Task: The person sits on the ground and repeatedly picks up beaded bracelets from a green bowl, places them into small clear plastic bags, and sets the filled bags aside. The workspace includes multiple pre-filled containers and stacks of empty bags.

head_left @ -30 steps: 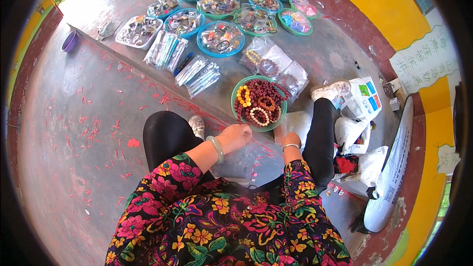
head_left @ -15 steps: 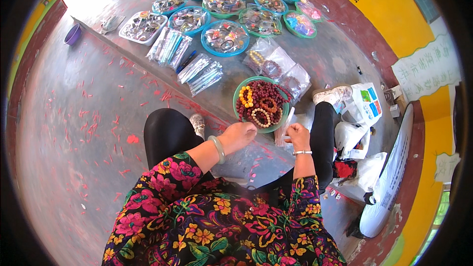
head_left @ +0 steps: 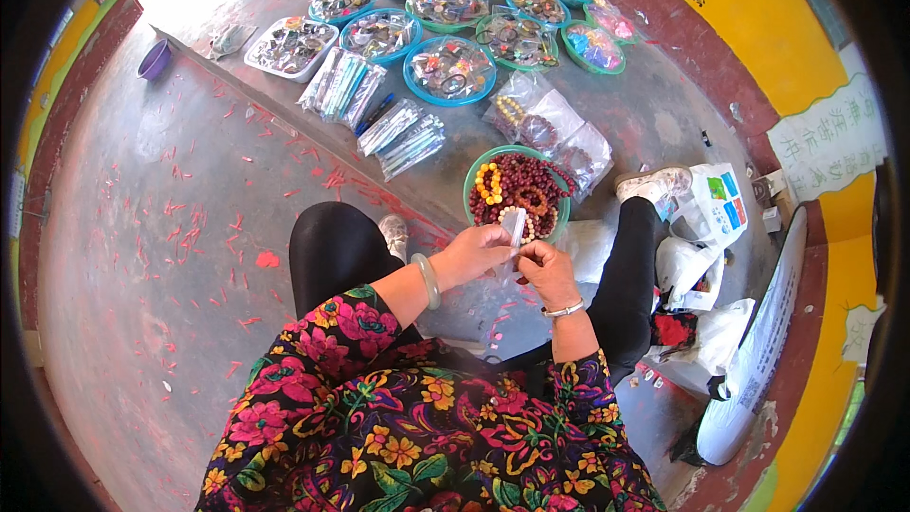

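A purple basin (head_left: 154, 60) stands at far left on a concrete floor (head_left: 123, 228) strewn with red scraps (head_left: 267, 259), while a white tray (head_left: 273, 72) of small packaged goods sits beside plastic-sleeved pens (head_left: 332, 87) and a round blue basket (head_left: 450, 100). At center, a seated person in a floral blouse (head_left: 322, 360) works with both hands: the left hand (head_left: 474, 254), below a pale bangle (head_left: 428, 282), pinches a small clear plastic bag (head_left: 514, 221) between closed fingers. The bag overlaps the near edge of a green basin (head_left: 566, 213) heaped with dark red, yellow and cream beads (head_left: 509, 171). The right hand (head_left: 548, 272), with a silver bangle (head_left: 564, 309) at its wrist, grips the bag's lower part in its fingertips, touching close to the left. Bagged bracelets (head_left: 559, 128) lie beyond the basin; at right, white plastic bags (head_left: 678, 265) rest near a silvery panel (head_left: 749, 360).
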`<action>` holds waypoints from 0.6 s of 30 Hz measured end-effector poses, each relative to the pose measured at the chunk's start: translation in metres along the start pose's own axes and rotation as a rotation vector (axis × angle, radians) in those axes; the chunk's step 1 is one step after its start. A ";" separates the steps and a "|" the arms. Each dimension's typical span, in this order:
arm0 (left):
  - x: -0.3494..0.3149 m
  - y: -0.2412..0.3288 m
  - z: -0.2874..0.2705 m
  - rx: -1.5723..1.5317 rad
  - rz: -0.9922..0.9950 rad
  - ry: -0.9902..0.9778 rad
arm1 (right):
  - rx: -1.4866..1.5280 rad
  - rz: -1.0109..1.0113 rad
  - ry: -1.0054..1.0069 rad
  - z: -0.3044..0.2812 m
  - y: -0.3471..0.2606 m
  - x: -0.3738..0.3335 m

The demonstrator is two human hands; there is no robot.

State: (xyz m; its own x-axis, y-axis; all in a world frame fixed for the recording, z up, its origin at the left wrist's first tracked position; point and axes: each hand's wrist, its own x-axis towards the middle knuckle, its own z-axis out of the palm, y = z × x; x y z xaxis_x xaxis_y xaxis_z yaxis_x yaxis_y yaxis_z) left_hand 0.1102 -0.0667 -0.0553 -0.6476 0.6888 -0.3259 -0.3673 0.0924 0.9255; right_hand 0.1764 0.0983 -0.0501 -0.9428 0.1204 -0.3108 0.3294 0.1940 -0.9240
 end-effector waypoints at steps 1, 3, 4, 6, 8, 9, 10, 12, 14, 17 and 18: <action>0.000 0.000 0.000 -0.009 0.014 0.004 | -0.007 -0.002 -0.001 0.001 0.000 0.001; 0.001 0.000 -0.001 0.007 0.014 0.034 | -0.004 -0.003 -0.007 0.001 0.001 0.001; 0.001 0.000 -0.001 0.015 0.014 0.049 | 0.007 -0.002 -0.010 0.001 0.002 0.002; 0.002 -0.004 -0.003 0.033 -0.009 0.089 | 0.035 0.006 -0.012 0.001 0.003 0.002; 0.002 -0.005 -0.004 0.049 -0.026 0.116 | 0.070 0.023 -0.003 0.001 0.002 0.002; 0.002 -0.005 -0.004 0.055 -0.031 0.123 | 0.101 0.027 0.006 0.001 0.001 0.001; 0.002 -0.004 -0.004 0.061 -0.036 0.129 | 0.132 0.030 0.015 0.002 0.000 0.001; 0.000 0.001 -0.002 0.132 -0.034 0.141 | 0.167 0.036 0.027 0.003 -0.003 0.001; -0.002 0.004 0.000 0.201 -0.027 0.138 | 0.176 0.040 0.033 0.004 -0.005 0.000; -0.002 0.002 0.002 0.296 0.004 0.115 | 0.109 0.044 0.038 0.007 -0.005 0.001; -0.001 -0.002 0.002 0.324 0.022 0.111 | 0.109 0.044 0.044 0.007 -0.003 0.001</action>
State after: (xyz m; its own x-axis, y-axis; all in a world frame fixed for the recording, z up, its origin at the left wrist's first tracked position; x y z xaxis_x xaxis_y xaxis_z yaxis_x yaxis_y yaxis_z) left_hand 0.1125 -0.0663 -0.0566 -0.7282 0.6127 -0.3073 -0.1323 0.3142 0.9401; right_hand 0.1740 0.0913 -0.0492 -0.9236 0.1693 -0.3440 0.3609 0.0807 -0.9291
